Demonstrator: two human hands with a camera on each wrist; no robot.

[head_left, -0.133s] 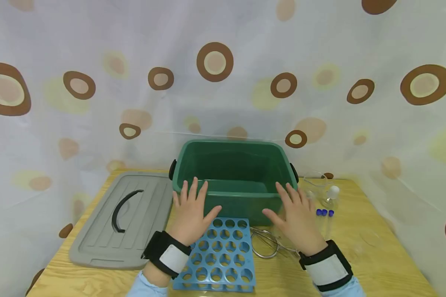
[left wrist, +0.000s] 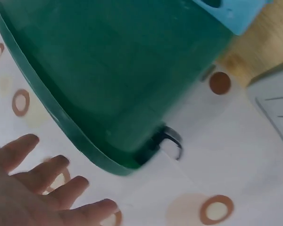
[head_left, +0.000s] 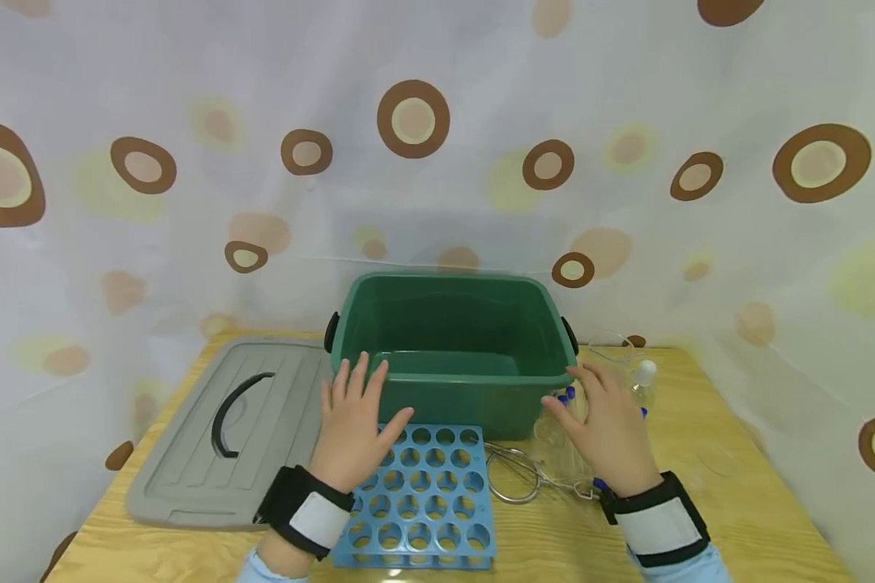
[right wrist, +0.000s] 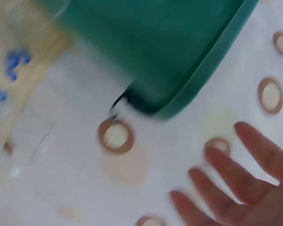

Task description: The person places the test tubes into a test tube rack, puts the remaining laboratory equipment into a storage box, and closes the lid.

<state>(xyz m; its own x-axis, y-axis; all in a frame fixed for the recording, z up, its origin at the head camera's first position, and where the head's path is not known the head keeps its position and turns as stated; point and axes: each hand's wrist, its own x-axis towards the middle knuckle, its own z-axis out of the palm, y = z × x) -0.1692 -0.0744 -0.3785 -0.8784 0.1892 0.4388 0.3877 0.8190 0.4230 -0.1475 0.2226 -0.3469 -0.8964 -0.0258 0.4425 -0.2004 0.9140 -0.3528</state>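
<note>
A green plastic tub point(head_left: 467, 409) with black side handles stands at the back of the table. My left hand point(head_left: 353, 437) hovers with spread fingers over the tub's front left, holding nothing. Near the front right corner is my right hand point(head_left: 612, 437), fingers loosely bent and nothing in them. Whether its fingertips touch the rim I cannot tell. Both wrist views show extended fingers apart from the tub. A blue rack with round holes point(head_left: 422, 494) lies in front of the tub. Blue-capped clear tubes point(head_left: 571, 393) are partly hidden behind my right hand.
A grey lid point(head_left: 182, 453) with a black handle lies at left. Metal scissor-like tools point(head_left: 514, 498) lie right of the rack. Behind my right hand are a white-capped clear bottle point(head_left: 645, 374) and a clear glass vessel point(head_left: 616, 356). A patterned curtain point(head_left: 437, 210) hangs behind the table.
My right hand has moved right, from in front of the tub's right end to its corner, uncovering some blue caps. My left hand has shifted slightly left. The head view has shifted a little.
</note>
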